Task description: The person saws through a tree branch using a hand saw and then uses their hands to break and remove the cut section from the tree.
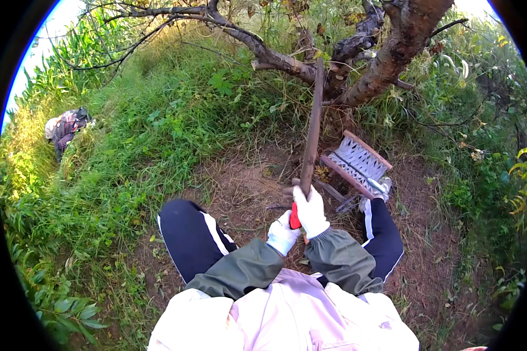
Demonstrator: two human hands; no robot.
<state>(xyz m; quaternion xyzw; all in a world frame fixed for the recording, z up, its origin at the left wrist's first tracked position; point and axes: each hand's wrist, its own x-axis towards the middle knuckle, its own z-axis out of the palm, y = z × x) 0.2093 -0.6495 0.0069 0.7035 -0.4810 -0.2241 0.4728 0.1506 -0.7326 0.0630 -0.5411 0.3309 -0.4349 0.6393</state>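
Observation:
Both my hands wear white gloves and meet in front of my body. My right hand (311, 213) is closed round the lower part of a long brown wooden stick (312, 131), which points up and away toward the tree. Close below and to its left, my left hand (283, 235) is closed at a red handle (295, 217) that shows between the gloves. What the red handle belongs to is hidden by my fingers. A folding stool (360, 162) with a woven pale seat and wooden rails stands tilted beside my right foot.
A tree trunk (392, 52) leans up at the far right. Its bare branch (249, 38) reaches left above the grass. Tall grass (158, 128) covers the slope. A bent-over person (68, 127) is at the far left. Bare soil with dry straw (246, 187) lies around my knees.

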